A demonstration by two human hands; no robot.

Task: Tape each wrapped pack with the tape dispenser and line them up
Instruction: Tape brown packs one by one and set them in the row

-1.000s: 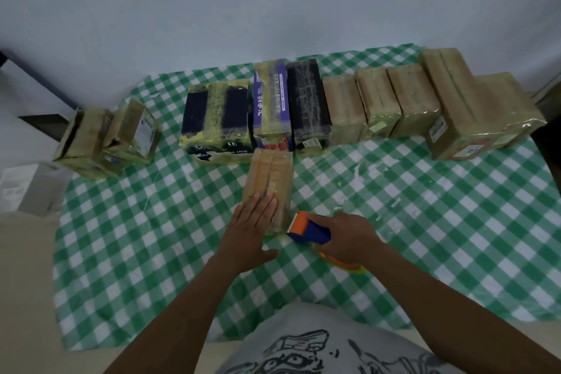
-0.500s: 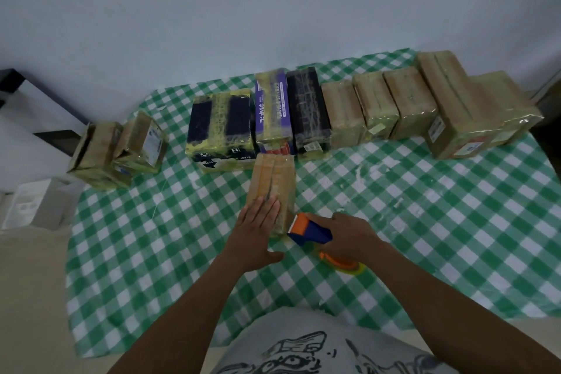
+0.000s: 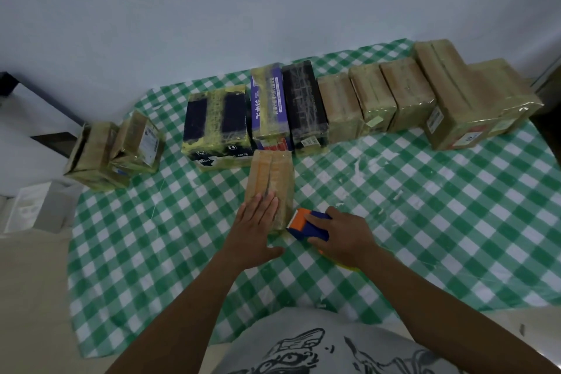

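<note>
A tan wrapped pack (image 3: 270,176) lies lengthwise on the green checked tablecloth (image 3: 425,206), in front of a row of packs. My left hand (image 3: 253,231) presses flat on its near end with straight fingers. My right hand (image 3: 343,234) grips the blue and orange tape dispenser (image 3: 306,223), whose orange head touches the pack's near right corner. Behind it a line of taped packs (image 3: 340,106) runs along the back of the table, from a dark blue one (image 3: 217,127) at the left to large tan ones (image 3: 464,94) at the right.
Two more wrapped packs (image 3: 115,152) lean at the table's far left corner. A white box (image 3: 33,206) sits off the table to the left. The wall stands close behind the row. Bare tablecloth spreads at the right and front left.
The hands, the pack and the dispenser stay almost where they were. Only the view has tilted a little upward.
</note>
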